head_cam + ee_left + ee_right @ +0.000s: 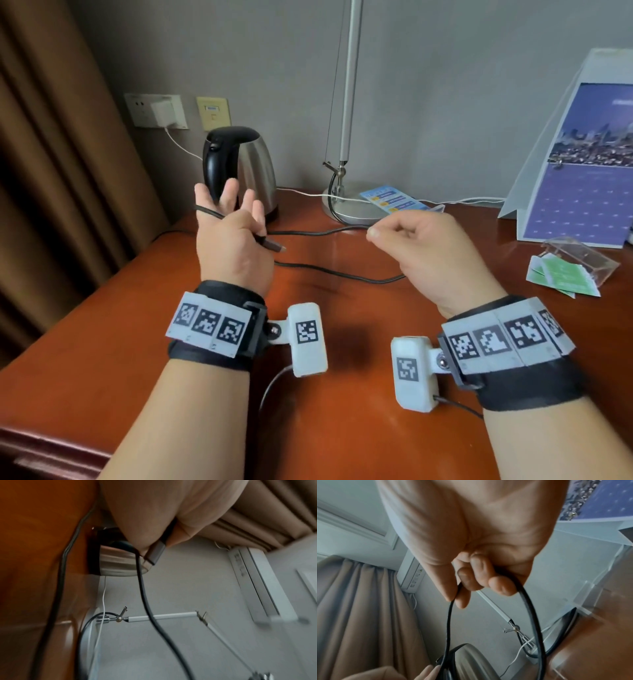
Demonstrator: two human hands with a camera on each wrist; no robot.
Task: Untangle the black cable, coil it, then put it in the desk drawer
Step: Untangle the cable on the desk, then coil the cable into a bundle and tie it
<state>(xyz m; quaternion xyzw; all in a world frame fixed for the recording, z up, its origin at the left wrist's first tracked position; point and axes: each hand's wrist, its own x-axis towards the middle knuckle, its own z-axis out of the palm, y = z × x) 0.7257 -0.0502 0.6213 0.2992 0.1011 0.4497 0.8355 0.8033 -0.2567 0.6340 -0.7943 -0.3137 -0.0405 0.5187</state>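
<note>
Pinched by both hands (pixel 233 246) (pixel 431 253) — thin black cable (pixel 339 272), slack, 1 plug exposed.

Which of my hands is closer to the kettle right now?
Left. Your left hand, holding the black cable near its plug, is raised just in front of the kettle. Your right hand pinches the cable farther right, near the lamp base.

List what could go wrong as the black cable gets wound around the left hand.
1. The thin black cable trails across the wooden desk near the steel kettle and round lamp base; pulling slack might snag either.
2. The left hand pinches only the plug end with fingers spread, so a tug from the right hand may pull the plug free.
3. The white charging cable lies close and could get dragged along.
</note>
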